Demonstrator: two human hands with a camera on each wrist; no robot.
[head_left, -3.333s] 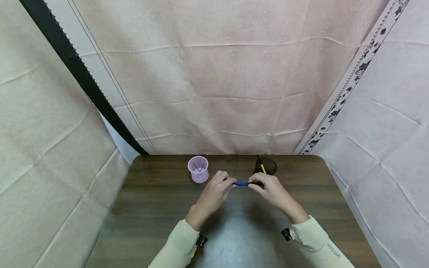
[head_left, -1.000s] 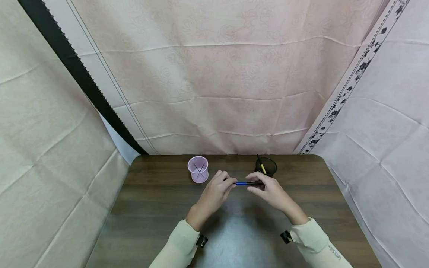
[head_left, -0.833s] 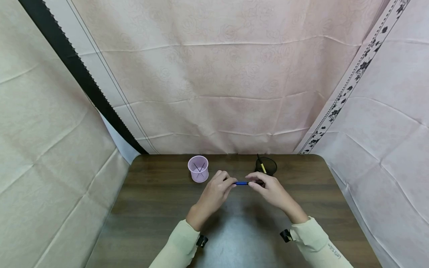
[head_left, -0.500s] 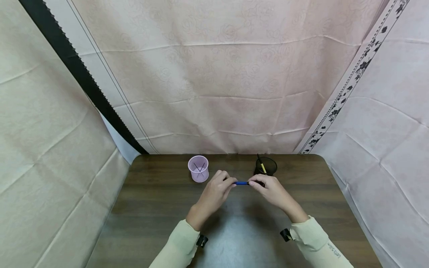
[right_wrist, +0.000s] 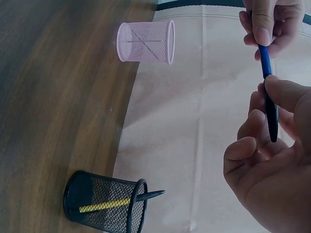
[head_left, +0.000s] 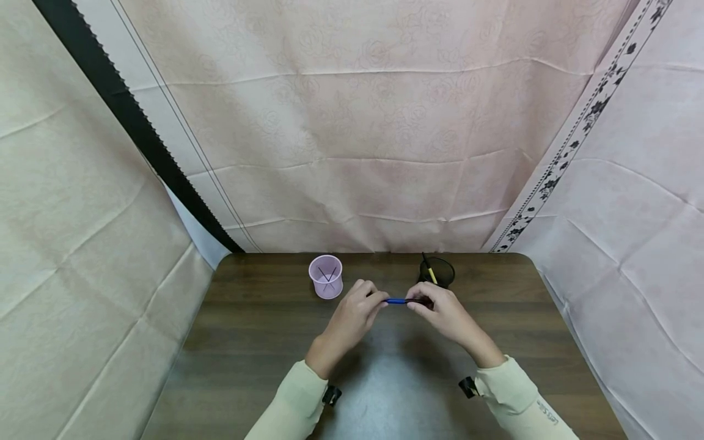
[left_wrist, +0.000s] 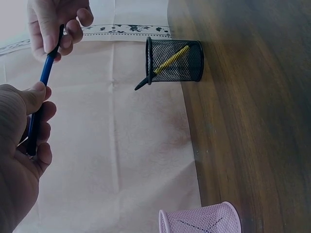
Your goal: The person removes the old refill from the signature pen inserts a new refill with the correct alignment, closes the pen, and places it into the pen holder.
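Blue pen, held in front of the black mesh cup and to its left — left hand pinches one end, right hand the other. Two-handed handling looks like the step; twisting or steadying — hard to tell. Next calls for a firm left hold.

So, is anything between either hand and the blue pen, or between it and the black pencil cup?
Nothing separates left hand or right hand from the blue pen: both grip it. Toward the black pencil cup, only the right hand itself intervenes.
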